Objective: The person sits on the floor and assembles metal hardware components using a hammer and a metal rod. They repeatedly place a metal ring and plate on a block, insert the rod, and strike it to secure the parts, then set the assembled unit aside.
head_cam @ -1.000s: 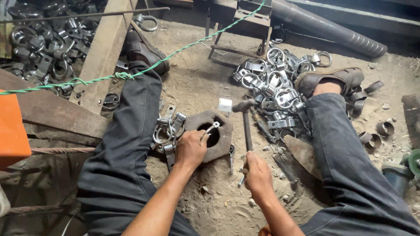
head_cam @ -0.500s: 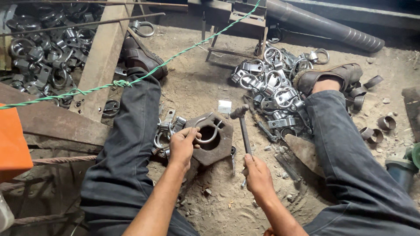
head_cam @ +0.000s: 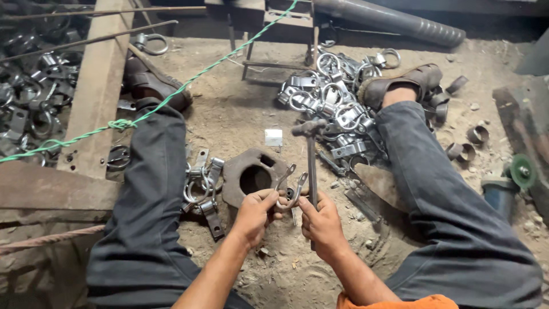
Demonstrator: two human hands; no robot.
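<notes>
I sit on a dirt floor with my legs spread. My left hand (head_cam: 256, 210) grips a bent metal clamp piece (head_cam: 290, 186), held just over the near edge of a rusty iron block with a round hole (head_cam: 246, 171). My right hand (head_cam: 321, 222) is closed around the handle of a hammer (head_cam: 310, 150), whose head points away from me, and its fingers also touch the clamp piece. The two hands almost meet in front of the block.
A pile of shiny metal clamps (head_cam: 331, 106) lies by my right foot. A few finished clamps (head_cam: 200, 186) rest by my left knee. More clamps (head_cam: 31, 97) are heaped at far left behind wooden planks (head_cam: 94, 97). A green rope (head_cam: 171, 94) crosses overhead. Short pipe rings (head_cam: 474, 137) lie at right.
My left hand lifted the clamp piece off the block's hole and drew it toward me. My right hand with the hammer came in beside it, the hammer now more upright.
</notes>
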